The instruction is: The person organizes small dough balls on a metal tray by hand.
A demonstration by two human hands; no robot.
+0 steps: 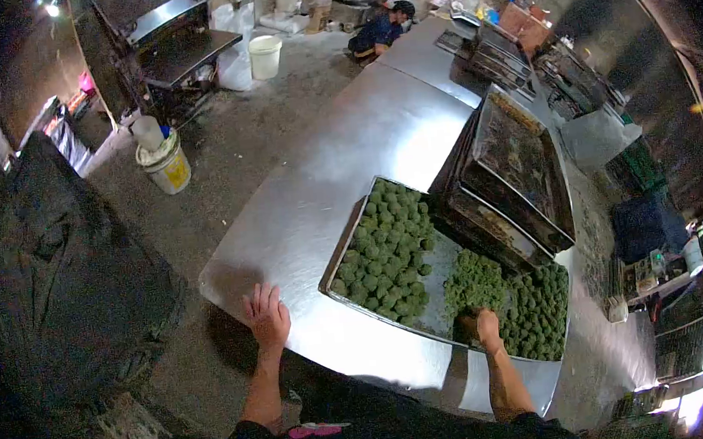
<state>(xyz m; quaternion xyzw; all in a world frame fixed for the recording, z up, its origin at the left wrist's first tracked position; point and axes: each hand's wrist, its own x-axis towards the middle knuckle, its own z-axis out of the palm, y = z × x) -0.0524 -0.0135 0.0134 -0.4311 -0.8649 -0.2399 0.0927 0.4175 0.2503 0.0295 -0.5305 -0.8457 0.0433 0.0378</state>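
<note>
My left hand (267,315) lies flat on the near left corner of the metal table (284,200), its fingers spread and nothing in it. At the near edge of a wide tray (342,257), my right hand (484,329) is closed; a small dark shape shows beside it, too unclear to name. Round green balls (383,258) fill the tray's left part. Loose green crumbly material (472,280) lies just beyond my right hand. Smaller green pieces (540,312) cover the tray's right part.
Stacked dark trays (517,169) stand behind the green material. A person (386,31) crouches by the table's far end. White buckets (266,57) and a rack (182,55) stand on the floor at the left. A dark cover (67,275) hangs at far left.
</note>
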